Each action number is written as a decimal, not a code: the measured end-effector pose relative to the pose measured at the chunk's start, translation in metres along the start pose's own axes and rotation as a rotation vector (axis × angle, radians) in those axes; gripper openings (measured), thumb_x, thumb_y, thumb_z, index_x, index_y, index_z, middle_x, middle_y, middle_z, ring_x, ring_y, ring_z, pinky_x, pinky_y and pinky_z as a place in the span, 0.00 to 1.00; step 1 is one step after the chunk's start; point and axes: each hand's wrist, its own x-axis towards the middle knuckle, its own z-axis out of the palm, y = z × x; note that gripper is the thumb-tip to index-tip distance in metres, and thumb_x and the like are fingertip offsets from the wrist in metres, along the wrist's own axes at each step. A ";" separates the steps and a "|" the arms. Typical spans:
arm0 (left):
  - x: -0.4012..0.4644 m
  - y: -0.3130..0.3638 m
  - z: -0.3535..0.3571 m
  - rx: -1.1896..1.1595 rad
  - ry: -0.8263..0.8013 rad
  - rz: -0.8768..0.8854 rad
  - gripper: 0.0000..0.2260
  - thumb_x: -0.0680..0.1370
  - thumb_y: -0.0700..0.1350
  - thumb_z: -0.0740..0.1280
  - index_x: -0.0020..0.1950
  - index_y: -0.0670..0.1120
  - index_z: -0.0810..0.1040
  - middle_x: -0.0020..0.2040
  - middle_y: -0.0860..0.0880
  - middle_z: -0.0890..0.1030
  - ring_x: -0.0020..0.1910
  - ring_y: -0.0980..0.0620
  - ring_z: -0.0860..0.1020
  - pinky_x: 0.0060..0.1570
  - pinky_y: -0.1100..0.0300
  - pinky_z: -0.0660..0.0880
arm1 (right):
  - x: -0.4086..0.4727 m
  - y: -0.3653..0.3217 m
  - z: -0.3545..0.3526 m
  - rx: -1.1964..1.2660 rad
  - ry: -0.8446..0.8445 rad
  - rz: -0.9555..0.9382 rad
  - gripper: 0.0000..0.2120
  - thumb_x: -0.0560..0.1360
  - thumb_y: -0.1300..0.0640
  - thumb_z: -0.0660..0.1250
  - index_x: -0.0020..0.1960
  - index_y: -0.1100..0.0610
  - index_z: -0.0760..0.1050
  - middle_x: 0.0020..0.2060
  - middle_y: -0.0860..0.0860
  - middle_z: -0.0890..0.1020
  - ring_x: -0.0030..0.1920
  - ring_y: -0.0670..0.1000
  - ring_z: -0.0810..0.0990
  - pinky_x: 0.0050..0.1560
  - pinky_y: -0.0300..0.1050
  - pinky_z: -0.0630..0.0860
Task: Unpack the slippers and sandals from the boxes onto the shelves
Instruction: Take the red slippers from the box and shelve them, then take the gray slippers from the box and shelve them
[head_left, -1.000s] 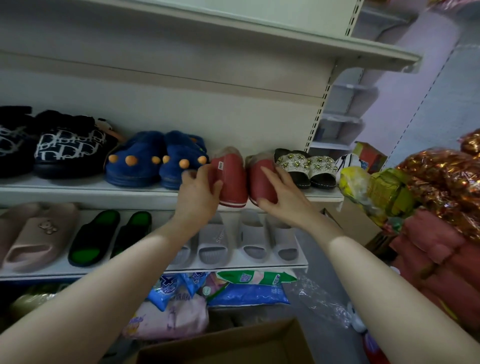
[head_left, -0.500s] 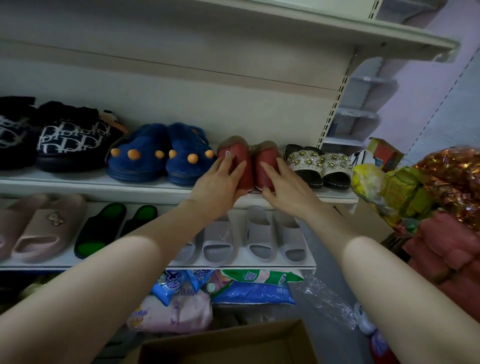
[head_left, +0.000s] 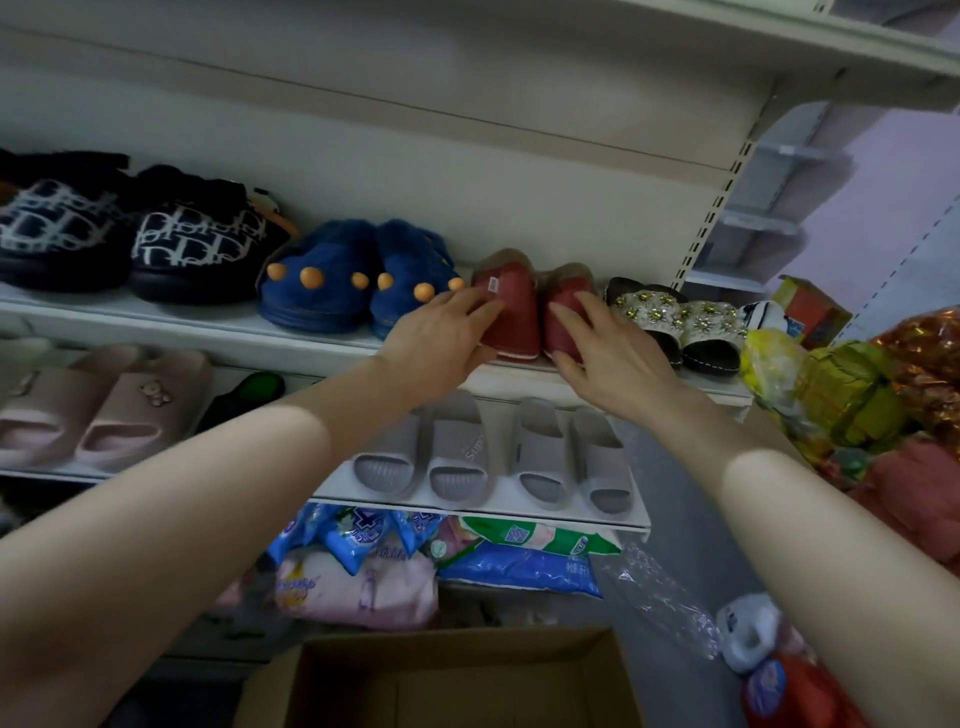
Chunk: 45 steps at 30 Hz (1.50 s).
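Left hand (head_left: 441, 338): we record it on the left red slipper (head_left: 506, 306), fingers straight and spread over the upper, thumb low near the sole edge; a flat press, not a grip
Right hand (head_left: 608, 353): likewise unclenched, fingers extended along the right red slipper (head_left: 563, 322), thumb at its toe by the shelf lip
Both forearms reach up and forward from below, converging on the pair, wrists roughly level with the middle shelf (head_left: 311, 340)

Location of goods: the red pair stands on the middle shelf, toes at the front edge, between the blue plush slippers (head_left: 332, 280) and the studded sandals (head_left: 670, 322) (both neighbours just beside, possibly touching)

Risks, as we judge them:
- the toes sit right at the lip; a drag backward as the hands leave could tip a slipper off, down onto the grey slides (head_left: 498, 452) on the lower shelf or toward the cardboard box (head_left: 452, 675)
- a sideways nudge from the left hand could shove the blue plush slippers out of line; the same from the right could shift the studded sandals
- pushing unevenly could leave the pair skewed

Further out: patterned dark slippers (head_left: 130, 234) at far left, pink slides (head_left: 93, 421) below them, packaged goods under the lowest shelf, wrapped bundles at right
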 end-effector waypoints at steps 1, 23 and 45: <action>-0.008 -0.005 -0.005 0.011 0.022 0.014 0.24 0.76 0.50 0.69 0.70 0.44 0.71 0.65 0.43 0.75 0.58 0.39 0.76 0.48 0.47 0.76 | -0.002 -0.006 -0.005 -0.011 0.008 -0.032 0.30 0.76 0.44 0.55 0.73 0.58 0.67 0.67 0.63 0.70 0.57 0.67 0.76 0.54 0.58 0.77; -0.401 -0.220 -0.194 0.222 0.098 -0.163 0.20 0.76 0.53 0.68 0.64 0.44 0.76 0.56 0.44 0.80 0.52 0.43 0.78 0.53 0.52 0.73 | 0.006 -0.446 -0.059 0.070 0.142 -0.588 0.27 0.78 0.44 0.57 0.71 0.58 0.70 0.59 0.58 0.77 0.55 0.61 0.78 0.51 0.55 0.78; -0.657 -0.410 -0.196 0.196 -0.212 -0.620 0.23 0.73 0.51 0.73 0.66 0.45 0.76 0.59 0.45 0.80 0.58 0.45 0.78 0.58 0.52 0.74 | 0.057 -0.750 0.055 0.339 -0.138 -0.724 0.24 0.79 0.44 0.58 0.71 0.55 0.70 0.59 0.52 0.78 0.57 0.56 0.77 0.49 0.52 0.78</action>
